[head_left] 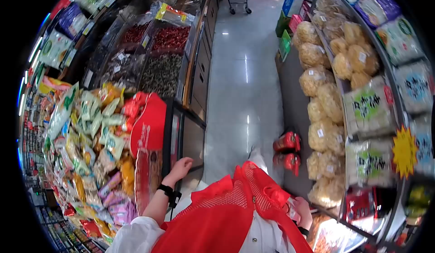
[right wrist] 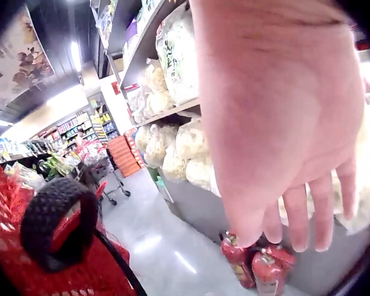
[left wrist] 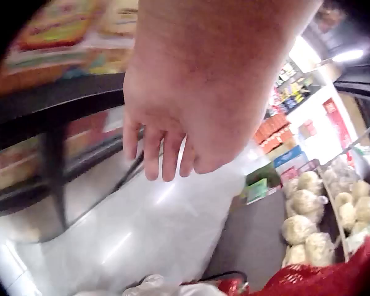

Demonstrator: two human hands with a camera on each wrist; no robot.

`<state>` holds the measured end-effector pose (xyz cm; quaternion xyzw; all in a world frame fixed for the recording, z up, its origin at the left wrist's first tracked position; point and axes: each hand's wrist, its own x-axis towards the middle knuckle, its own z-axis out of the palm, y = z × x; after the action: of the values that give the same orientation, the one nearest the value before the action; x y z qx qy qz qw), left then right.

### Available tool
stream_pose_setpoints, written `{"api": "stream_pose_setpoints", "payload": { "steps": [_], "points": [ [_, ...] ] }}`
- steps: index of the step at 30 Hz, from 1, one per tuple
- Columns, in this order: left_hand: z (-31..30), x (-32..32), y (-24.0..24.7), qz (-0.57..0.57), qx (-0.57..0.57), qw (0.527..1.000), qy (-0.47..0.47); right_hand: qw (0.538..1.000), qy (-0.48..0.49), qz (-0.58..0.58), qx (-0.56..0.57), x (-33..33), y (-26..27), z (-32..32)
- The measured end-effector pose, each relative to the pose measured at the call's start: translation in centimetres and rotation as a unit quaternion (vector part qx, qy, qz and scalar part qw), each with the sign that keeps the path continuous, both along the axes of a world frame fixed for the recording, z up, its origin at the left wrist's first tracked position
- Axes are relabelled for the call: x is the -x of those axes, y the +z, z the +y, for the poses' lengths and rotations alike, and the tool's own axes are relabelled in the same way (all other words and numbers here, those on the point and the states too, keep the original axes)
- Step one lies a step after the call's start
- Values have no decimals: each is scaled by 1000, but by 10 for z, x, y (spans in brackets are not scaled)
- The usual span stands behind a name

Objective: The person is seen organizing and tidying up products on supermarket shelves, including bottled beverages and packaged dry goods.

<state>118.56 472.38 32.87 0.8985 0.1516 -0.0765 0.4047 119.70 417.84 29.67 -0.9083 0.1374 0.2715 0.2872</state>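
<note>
Left hand (head_left: pixel 180 168) near black-framed bin (head_left: pixel 168 135), right hand (head_left: pixel 302 210) beside red vest (head_left: pixel 213 223); fingers (right wrist: pixel 322 213) loose, extended.

This is plainly a shop, a grocery or supermarket by its stock. Bright packets (head_left: pixel 86 148) lie heaped along one side of the shiny aisle floor (head_left: pixel 242 85); past the heap's far edge, loose red dried goods (head_left: pixel 170 39) fill a bin. Opposite, bagged goods (head_left: pixel 317 80) line a rack (right wrist: pixel 147 46), a yellow starburst sign (head_left: pixel 404 152) at its edge. A shopping trolley (right wrist: pixel 98 168) stands farther off.
</note>
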Motion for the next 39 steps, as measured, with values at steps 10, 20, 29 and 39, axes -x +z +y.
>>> {"api": "stream_pose_setpoints", "payload": {
  "steps": [10, 20, 29, 39],
  "points": [
    [-17, -182, 77, 79, -3, 997, 4, 938, 243, -217, -116, -362, 126, 97],
    [56, -283, 42, 111, 36, 978, 175, 912, 360, -179, -84, -587, 140, 194],
    [188, -574, 155, -52, -143, 984, 95, 936, 260, -208, -112, -761, 174, 267],
    [246, -749, 159, -82, 11, 973, 215, 943, 304, -135, -21, -1006, 166, 316]
  ]
}}
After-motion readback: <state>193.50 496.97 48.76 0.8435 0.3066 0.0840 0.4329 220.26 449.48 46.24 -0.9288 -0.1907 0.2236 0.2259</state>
